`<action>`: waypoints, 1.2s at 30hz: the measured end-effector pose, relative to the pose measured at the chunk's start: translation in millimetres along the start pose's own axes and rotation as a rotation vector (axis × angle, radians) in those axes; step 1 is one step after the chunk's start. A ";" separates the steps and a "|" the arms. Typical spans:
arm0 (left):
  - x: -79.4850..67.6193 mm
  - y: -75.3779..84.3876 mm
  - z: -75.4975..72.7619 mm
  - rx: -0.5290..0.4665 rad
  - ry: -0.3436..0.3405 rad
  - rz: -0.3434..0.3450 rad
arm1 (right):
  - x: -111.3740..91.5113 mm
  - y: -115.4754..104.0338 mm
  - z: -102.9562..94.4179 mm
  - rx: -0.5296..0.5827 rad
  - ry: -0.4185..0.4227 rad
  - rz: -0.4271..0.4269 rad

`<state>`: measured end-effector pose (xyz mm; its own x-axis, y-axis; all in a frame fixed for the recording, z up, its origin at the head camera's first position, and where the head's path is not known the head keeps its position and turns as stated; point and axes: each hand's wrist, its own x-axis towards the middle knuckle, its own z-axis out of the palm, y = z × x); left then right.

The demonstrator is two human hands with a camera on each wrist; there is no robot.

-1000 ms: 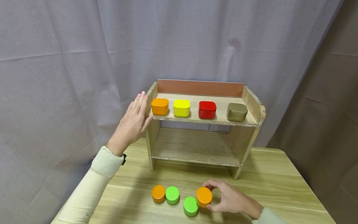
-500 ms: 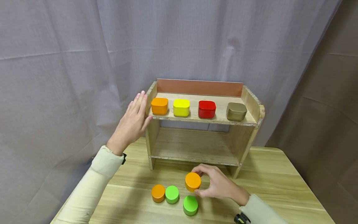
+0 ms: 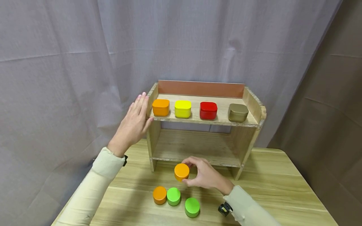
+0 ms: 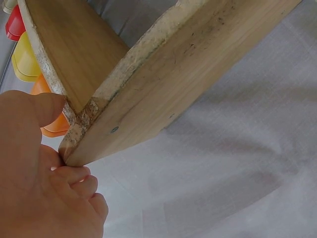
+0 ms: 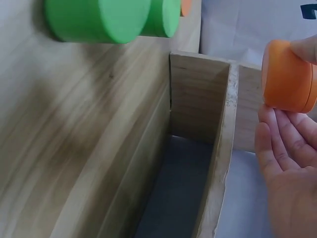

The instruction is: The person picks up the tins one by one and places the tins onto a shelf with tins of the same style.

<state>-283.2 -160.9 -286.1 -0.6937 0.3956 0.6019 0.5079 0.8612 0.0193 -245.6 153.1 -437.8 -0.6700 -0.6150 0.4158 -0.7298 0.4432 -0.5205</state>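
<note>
My right hand (image 3: 205, 174) pinches a round orange tin (image 3: 181, 171) by its side, just in front of the shelf's lower board. In the right wrist view the thumb lies on one side of this tin (image 5: 285, 77) and the fingertips on the other. My left hand (image 3: 132, 124) rests against the left side of the small wooden shelf (image 3: 198, 144), fingers straight and thumb at the upper board's front edge. On the table in front stand another round orange tin (image 3: 160, 195) and two green round tins, one (image 3: 173, 196) beside it and one (image 3: 192, 207) farther right.
Along the upper board stand an orange (image 3: 161, 108), a yellow (image 3: 183, 109), a red (image 3: 208, 110) and a bronze squarish tin (image 3: 238, 113). A brown strip (image 3: 200, 89) backs the shelf. Grey curtains (image 3: 85, 78) hang behind the wooden table (image 3: 277, 179).
My right hand has lifted the orange tin from beside the right green tin and carried it left and forward toward the shelf. The left hand stays at the shelf's side.
</note>
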 end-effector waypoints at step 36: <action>-0.2 -0.2 -0.1 0.000 -0.007 -0.004 | 104.7 5.6 44.6 0.032 0.110 0.252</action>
<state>-283.1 -161.2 -286.1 -0.6993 0.3945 0.5960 0.5054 0.8626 0.0220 -313.8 62.1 -430.4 -0.8417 -0.4129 0.3479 -0.5350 0.5512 -0.6403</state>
